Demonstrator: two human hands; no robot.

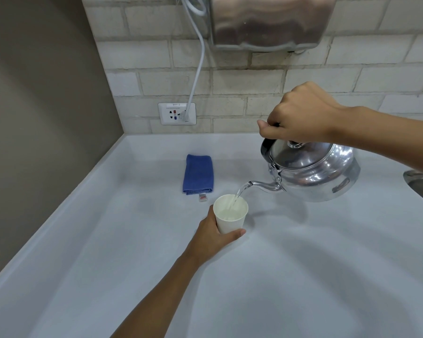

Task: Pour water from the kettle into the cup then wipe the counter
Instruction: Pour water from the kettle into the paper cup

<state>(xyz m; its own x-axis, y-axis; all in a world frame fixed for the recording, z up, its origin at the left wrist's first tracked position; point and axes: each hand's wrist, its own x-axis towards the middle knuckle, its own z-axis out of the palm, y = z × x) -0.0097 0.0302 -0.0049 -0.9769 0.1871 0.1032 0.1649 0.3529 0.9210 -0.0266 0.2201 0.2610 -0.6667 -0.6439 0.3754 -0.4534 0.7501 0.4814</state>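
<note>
A shiny metal kettle hangs tilted above the white counter, spout pointing left and down. My right hand is closed around its black handle. A thin stream of water runs from the spout into a white paper cup, which stands on the counter and holds some water. My left hand wraps the cup's lower left side, thumb across its front. A folded blue cloth lies flat on the counter behind the cup.
A wall socket with a white cable plugged in sits on the brick wall at the back. A steel appliance hangs on the wall above. A metal sink rim shows at the right edge. A brown wall borders the left.
</note>
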